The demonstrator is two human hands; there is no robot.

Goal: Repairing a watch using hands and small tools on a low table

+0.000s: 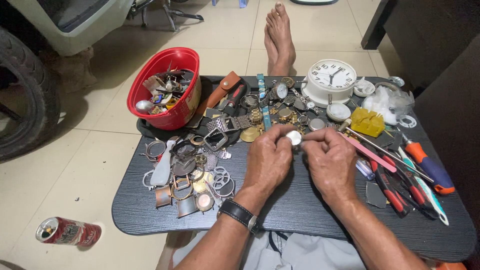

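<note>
**A:** Head view, looking straight down — both hands meet over the middle of a low dark table (pixel 300 215). The left hand (pixel 267 160) and right hand (pixel 330 160) are pressed close, fingertips pinching a small round silvery watch part (pixel 294 137) between them. It's held just above the tabletop, near the far half of it.

**B:** What's around them?

**A:** Tons of clutter. Left of the hands, a pile of loose watch cases and rings (pixel 190 175). Behind that, a red plastic basket (pixel 167 90) stuffed with scrap parts, sitting on the table's far left corner. Straight ahead, a row of watches and straps (pixel 265 107), then a white round clock (pixel 330 80) further back on the right.

**B:** Tools?

**A:** Right side — red-handled pliers (pixel 395 192), an orange-and-blue screwdriver (pixel 430 167), a yellow plastic block (pixel 367 122). A black wristwatch (pixel 240 214) sits on the left wrist. On the tiled floor, a tipped red can (pixel 67 231) off to the left, and bare feet (pixel 279 37) stretched out beyond the table.
</note>
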